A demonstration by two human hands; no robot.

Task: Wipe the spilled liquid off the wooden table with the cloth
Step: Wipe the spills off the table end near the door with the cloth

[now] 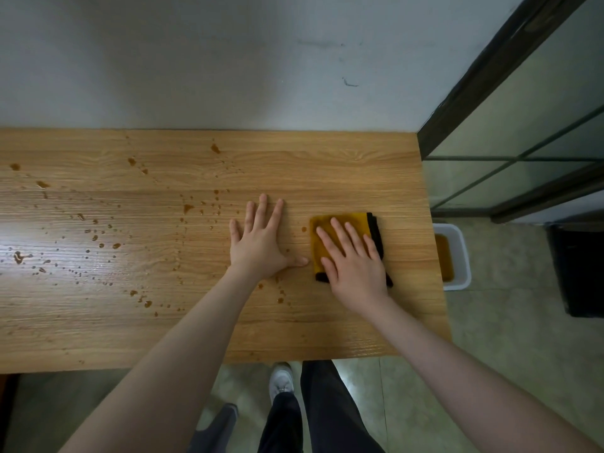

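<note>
1. On the right half of the wooden surface, both hands lie flat, palms down.
2. Right hand: fingers straight and slightly spread, pressing on the cloth. No curl round the fabric; it grips nothing.
3. Left hand: fingers straight and fanned, thumb stretched toward the cloth, palm resting on bare wood. Holds nothing. Thumb tip just beside the cloth's near-left edge, apart from it.
4. Cloth: mustard yellow, folded square, black trim along its right edge and at the near corners. Lies flat near the surface's right end, largely covered by the right hand.
5. Spilled liquid: amber-brown drops and splashes, scattered mostly left of the hands across the middle and left of the surface. A few small drops sit just in front of the left wrist, one beside the cloth's far-left corner.
6. Glare patch on the left of the surface; drops there are harder to read.
7. Off the right end, on the floor: white rectangular tub with brown liquid inside, partly hidden by the surface edge. Further right, a black bin.
8. Behind: grey wall with faint scuff marks; dark-framed glass partition at right.
9. Below the near edge: dark trousers, one white shoe on tiled floor.
10. No readable writing, label or brand on any item.
</note>
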